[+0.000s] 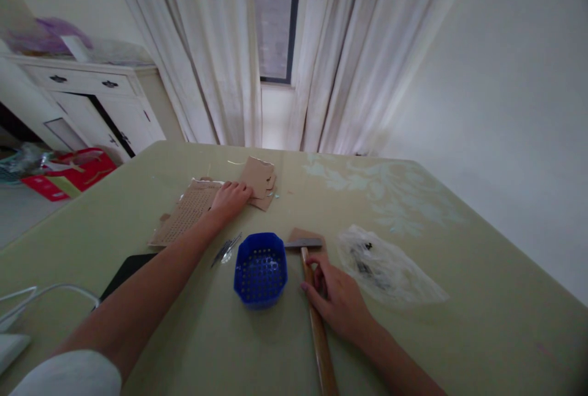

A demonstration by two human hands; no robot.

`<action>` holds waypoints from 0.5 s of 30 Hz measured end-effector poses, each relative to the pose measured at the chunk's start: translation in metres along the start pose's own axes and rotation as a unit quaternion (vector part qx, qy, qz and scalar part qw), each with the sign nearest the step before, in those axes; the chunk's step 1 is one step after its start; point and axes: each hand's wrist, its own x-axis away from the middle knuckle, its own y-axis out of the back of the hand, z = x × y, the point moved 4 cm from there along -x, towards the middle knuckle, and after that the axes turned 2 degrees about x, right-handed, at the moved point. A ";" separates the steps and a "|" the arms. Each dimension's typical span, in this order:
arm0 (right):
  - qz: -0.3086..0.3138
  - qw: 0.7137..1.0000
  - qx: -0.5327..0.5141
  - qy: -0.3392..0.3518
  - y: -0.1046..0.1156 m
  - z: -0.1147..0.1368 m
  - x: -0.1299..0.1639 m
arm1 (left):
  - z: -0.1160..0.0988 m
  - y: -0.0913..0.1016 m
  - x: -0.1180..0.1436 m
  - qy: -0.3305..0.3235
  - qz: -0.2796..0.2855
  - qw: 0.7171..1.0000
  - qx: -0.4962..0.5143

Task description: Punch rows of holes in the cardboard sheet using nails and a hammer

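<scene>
My left hand (pixel 231 197) reaches forward and rests flat on a stack of brown cardboard pieces (pixel 258 180), next to a perforated cardboard sheet (pixel 186 215). Nearer to me, my right hand (pixel 337 298) lies on the wooden handle of a hammer (pixel 316 316), fingers curled over it; the metal head (pixel 303 243) rests on a small cardboard piece. A blue perforated plastic basket (pixel 260 268) stands between my arms. A few thin metal nails (pixel 226 249) lie just left of the basket.
A clear plastic bag (pixel 388 268) with small dark parts lies right of the hammer. A dark tablet (pixel 126 270) and white cables (pixel 27 298) sit at the table's left edge. A white cabinet (pixel 92 102), red boxes (pixel 73 172) and curtains (pixel 220 46) stand beyond.
</scene>
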 end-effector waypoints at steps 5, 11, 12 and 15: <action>0.006 1.000 0.000 0.001 -0.001 -0.001 0.000 | -0.003 0.006 -0.002 -0.025 0.010 1.000 -0.002; 0.007 1.000 -0.001 0.007 0.000 0.001 0.002 | -0.014 0.008 0.003 -0.090 0.037 0.995 0.024; 0.006 1.000 -0.001 0.007 0.000 0.002 0.002 | -0.017 0.009 0.004 -0.097 0.038 0.994 0.033; 0.006 1.000 -0.006 0.009 0.000 0.003 0.003 | -0.020 0.014 0.004 -0.088 0.016 0.993 0.080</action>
